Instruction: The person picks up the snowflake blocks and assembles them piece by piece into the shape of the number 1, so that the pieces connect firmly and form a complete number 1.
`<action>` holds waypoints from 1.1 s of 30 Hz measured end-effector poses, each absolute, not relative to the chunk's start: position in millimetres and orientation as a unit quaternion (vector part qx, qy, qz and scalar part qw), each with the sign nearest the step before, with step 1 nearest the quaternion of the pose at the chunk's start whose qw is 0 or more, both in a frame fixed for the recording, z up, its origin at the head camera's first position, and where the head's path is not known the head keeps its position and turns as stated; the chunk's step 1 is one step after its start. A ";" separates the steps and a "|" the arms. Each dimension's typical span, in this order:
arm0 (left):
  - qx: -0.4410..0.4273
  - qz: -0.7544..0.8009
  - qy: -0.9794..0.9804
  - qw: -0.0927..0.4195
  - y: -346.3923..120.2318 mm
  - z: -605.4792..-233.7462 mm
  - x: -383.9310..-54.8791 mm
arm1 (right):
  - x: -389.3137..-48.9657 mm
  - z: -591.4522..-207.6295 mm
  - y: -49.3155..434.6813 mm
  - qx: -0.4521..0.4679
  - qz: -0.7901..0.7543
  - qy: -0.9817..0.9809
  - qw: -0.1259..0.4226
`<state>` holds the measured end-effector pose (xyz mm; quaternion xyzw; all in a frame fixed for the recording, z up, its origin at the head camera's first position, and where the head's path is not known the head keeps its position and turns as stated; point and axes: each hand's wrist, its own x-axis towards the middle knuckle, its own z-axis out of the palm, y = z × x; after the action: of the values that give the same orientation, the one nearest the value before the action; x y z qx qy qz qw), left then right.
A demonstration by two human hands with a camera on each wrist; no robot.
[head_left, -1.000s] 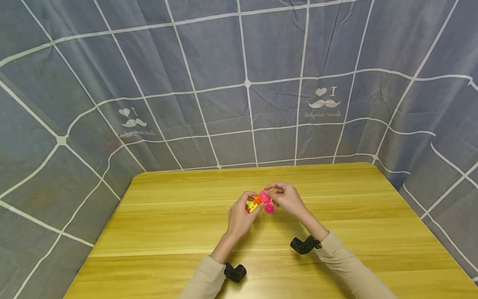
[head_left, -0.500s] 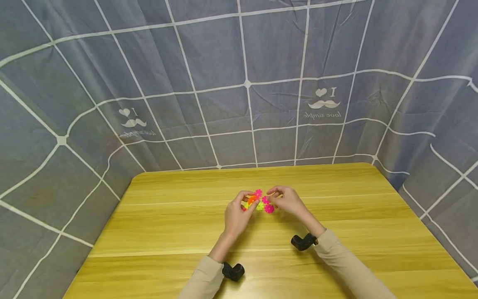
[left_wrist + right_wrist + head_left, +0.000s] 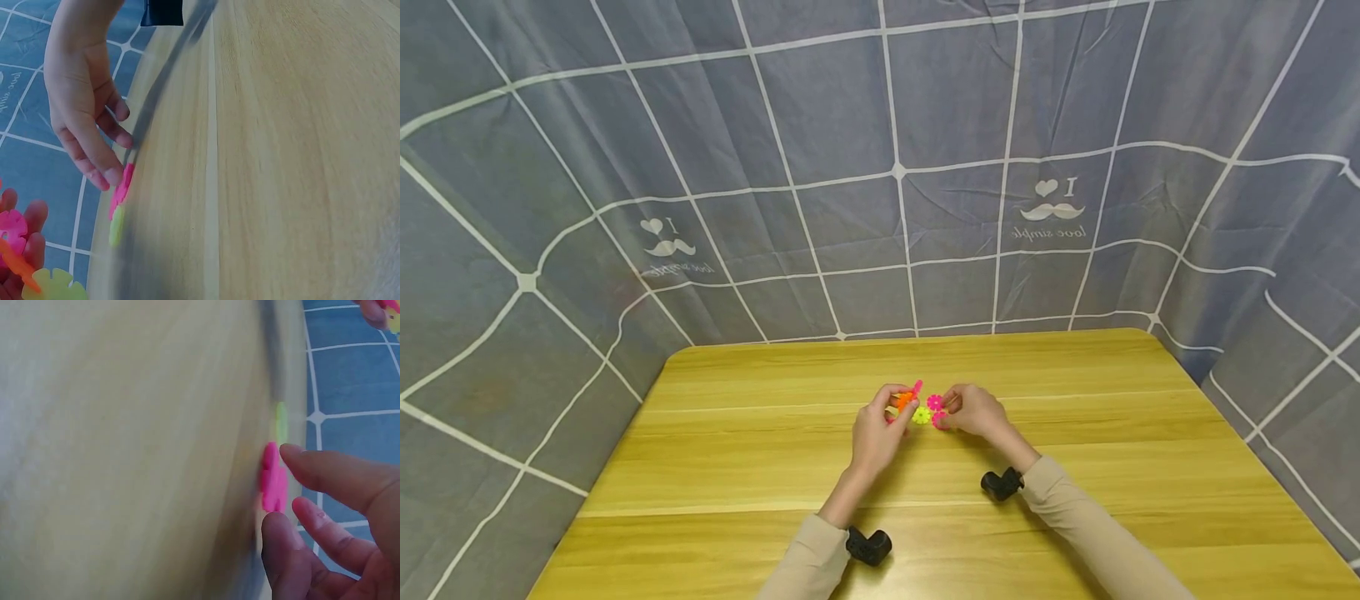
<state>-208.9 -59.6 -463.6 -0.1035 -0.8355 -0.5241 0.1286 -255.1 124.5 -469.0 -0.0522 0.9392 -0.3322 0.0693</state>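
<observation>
My left hand (image 3: 877,429) pinches a small chain of joined notched plastic discs; an orange disc (image 3: 906,402) shows between its fingers, with a pink disc (image 3: 12,230) and a yellow disc (image 3: 53,285) fitted to it. On the table lie two loose pink discs (image 3: 935,402) and a yellow-green disc (image 3: 922,415), close together. My right hand (image 3: 977,411) reaches down over the pink discs. In the right wrist view its fingertips (image 3: 291,452) are right at the edge of a pink disc (image 3: 273,481), thumb and forefinger spread along it.
The wood-grain table (image 3: 737,467) extends around both hands. A grey curtain with white lines (image 3: 850,217) hangs behind its far edge. Black wrist cameras (image 3: 868,546) sit on both forearms below the hands.
My right hand came away from the chain in the left hand and moved down to the loose pink discs. The left hand drew slightly left, turning the chain's pink disc edge-on.
</observation>
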 end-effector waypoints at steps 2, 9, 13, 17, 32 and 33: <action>-0.101 -0.527 -0.835 0.122 -59.4 -463.6 -208.8 | -255.1 -469.5 123.4 -0.049 -0.326 0.941 0.073; -0.103 -0.543 -0.827 0.108 -58.9 -464.2 -209.2 | -254.0 -470.6 122.1 -0.053 -0.325 0.941 0.082; -0.109 -0.550 -0.822 0.101 -59.4 -464.8 -209.4 | -253.9 -472.6 123.0 -0.060 -0.326 0.940 0.083; -0.118 -0.545 -0.824 0.103 -59.2 -465.4 -209.7 | -252.5 -471.4 126.4 -0.074 -0.337 0.935 0.083; -0.121 -0.544 -0.823 0.107 -59.1 -466.0 -206.1 | -243.3 -435.8 125.9 -0.105 -0.429 0.897 0.020; -0.122 -0.544 -0.823 0.109 -58.9 -466.2 -206.1 | -242.2 -432.9 125.1 -0.107 -0.433 0.895 0.009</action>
<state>-206.1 -58.9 -466.2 -0.1216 -0.8233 -0.5437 0.1087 -242.2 125.1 -432.9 -0.1073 0.8950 -0.4328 0.0095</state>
